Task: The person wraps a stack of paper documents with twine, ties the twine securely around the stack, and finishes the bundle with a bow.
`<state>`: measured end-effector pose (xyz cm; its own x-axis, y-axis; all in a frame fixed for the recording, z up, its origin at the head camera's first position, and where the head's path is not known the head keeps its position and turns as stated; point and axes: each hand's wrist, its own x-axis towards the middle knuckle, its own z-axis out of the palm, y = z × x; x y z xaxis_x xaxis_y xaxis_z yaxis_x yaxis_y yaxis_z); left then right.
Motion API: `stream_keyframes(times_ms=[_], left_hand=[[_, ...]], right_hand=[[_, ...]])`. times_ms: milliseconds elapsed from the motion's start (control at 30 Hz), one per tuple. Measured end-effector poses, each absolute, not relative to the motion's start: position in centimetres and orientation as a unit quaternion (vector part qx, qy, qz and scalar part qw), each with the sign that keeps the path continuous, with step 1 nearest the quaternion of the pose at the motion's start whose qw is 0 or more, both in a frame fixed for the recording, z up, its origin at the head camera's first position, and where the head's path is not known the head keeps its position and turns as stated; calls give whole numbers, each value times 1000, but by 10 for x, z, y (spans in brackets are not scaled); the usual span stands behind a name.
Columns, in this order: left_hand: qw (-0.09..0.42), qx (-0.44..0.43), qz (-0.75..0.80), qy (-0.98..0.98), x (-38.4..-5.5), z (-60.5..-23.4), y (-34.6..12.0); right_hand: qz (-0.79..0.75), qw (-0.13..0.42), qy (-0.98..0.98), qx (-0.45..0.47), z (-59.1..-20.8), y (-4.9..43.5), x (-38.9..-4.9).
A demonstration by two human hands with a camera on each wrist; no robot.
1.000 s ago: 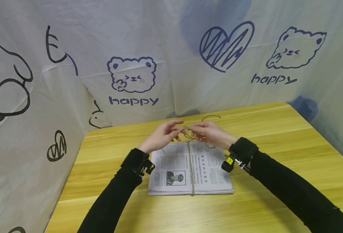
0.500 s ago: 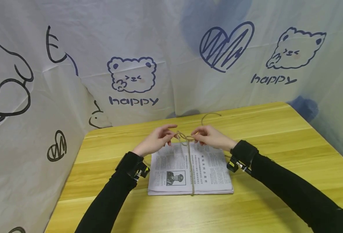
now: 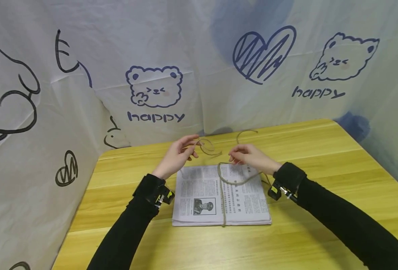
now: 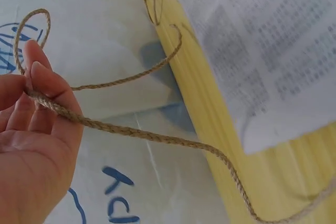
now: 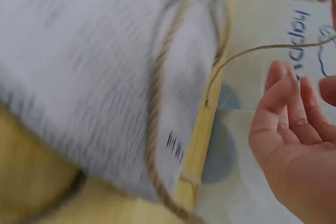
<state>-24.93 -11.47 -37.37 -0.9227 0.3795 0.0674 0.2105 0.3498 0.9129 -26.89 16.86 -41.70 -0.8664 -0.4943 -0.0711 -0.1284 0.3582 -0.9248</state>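
Observation:
A flat stack of newspapers [image 3: 195,183] lies on the table, with a strand of twine [image 3: 223,202] running across its middle from front to back. Beyond its far left corner, my left hand [image 3: 174,155] pinches a length of the twine [image 4: 131,131] between thumb and fingers; a small loop and a loose tail stick out past the fingertips. My right hand [image 3: 254,157] hovers over the far right part of the stack, fingers loosely bent. In the right wrist view its thumb and fingers are apart with nothing between them. Another slack curve of twine [image 5: 156,93] drapes over the newspaper.
The wooden table [image 3: 320,157] extends around the stack. A white cloth [image 3: 215,101] with drawn bears and hearts hangs behind and beside it. Near the far table edge, a thin end of twine [image 3: 241,134] curls up behind my right hand.
My hands have moved apart from the twine loops at the stack's far edge. The right hand has let go of the twine, and a slack curve now lies over the newspaper.

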Motion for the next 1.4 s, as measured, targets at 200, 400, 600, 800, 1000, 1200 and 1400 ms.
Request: stream_keyframes(times_ms=[200, 400, 600, 800, 1000, 1200, 1400], left_hand=[[96, 226, 536, 808, -249, -370, -95], [115, 263, 517, 806, -249, -373, -84], [127, 259, 518, 805, -249, -380, -84], [123, 251, 491, 825, -249, -386, -89], [100, 230, 451, 856, -248, -392, -108], [91, 219, 416, 878, -249, -397, -121], [98, 218, 365, 900, -248, -402, -124]], right_hand=[[-660, 272, 691, -110, -409, 170, -274], [-710, 305, 627, -94, -402, 169, -273], [-724, 293, 615, -113, -401, 172, -270], [-694, 241, 660, -159, -399, 180, -266], [-648, 118, 716, -231, -378, 204, -259], [-607, 35, 724, -326, -347, 244, -235], [-559, 29, 724, -402, -335, 292, -218]])
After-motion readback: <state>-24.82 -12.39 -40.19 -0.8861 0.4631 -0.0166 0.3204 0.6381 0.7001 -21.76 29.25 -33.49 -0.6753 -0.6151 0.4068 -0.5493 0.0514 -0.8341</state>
